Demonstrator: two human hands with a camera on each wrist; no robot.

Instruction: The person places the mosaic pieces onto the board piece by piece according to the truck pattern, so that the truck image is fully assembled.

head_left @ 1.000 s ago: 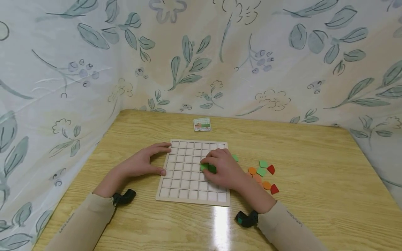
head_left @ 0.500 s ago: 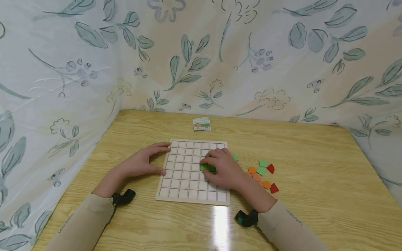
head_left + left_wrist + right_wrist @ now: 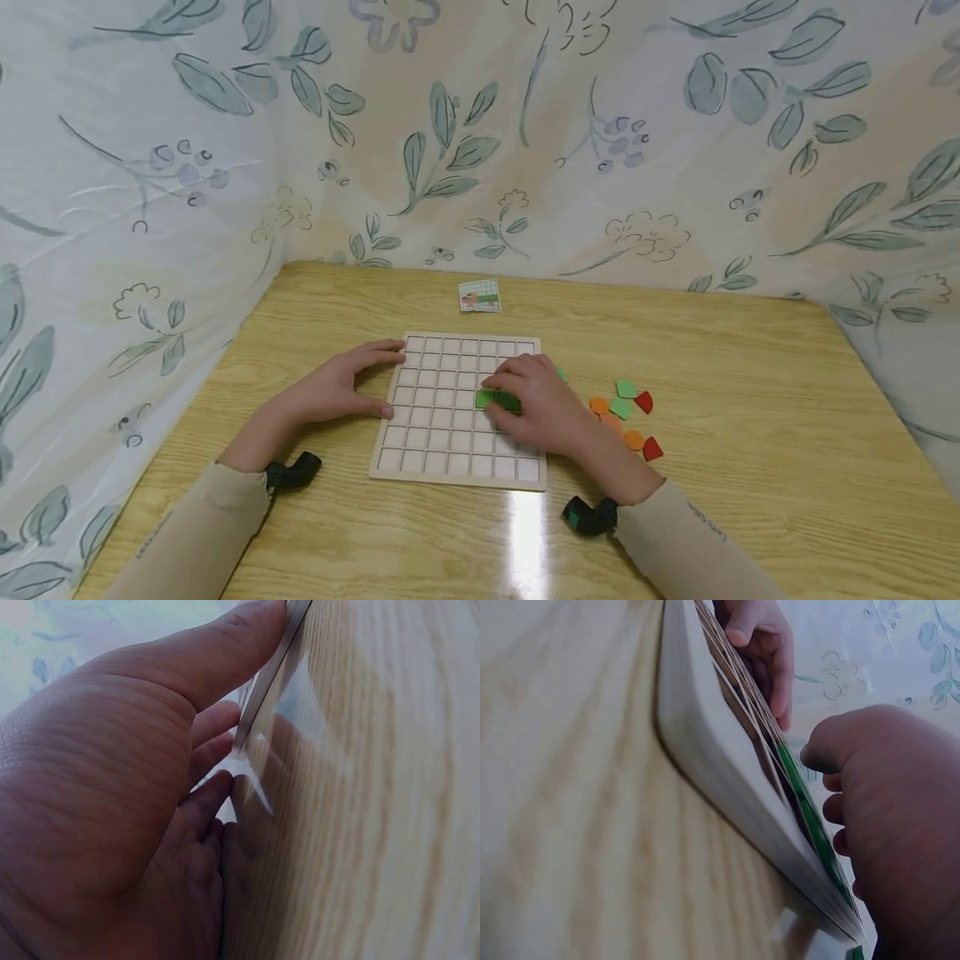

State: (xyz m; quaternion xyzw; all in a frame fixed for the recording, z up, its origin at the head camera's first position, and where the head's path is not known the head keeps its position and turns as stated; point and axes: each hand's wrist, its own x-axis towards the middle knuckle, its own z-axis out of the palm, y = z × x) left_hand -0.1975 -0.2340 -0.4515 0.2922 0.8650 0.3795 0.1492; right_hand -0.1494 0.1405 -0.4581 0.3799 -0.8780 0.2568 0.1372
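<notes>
In the head view a pale wooden grid board (image 3: 434, 417) lies on the table. My left hand (image 3: 333, 387) is spread at its left side, with thumb and straight fingertips touching the edge. My right hand (image 3: 536, 402) is over the board's right half, its fingers bent and apart. Between its thumb and forefinger, a light green square tile (image 3: 484, 399) lies in a cell. Beside that, under the palm, a dark green tile (image 3: 507, 401) is partly hidden. In the right wrist view, the right thumb stands off the green tiles (image 3: 810, 814).
Right of the board lie loose pieces: light green squares (image 3: 626, 389), orange round pieces (image 3: 633, 440) and red wedges (image 3: 643, 402). A small printed card (image 3: 480, 296) lies behind the board. Floral cloth (image 3: 420, 125) hangs at the back and left of the table.
My right thumb and fingertips have shifted slightly right relative to the green tiles, which show a little more. The left hand stays at the board's edge.
</notes>
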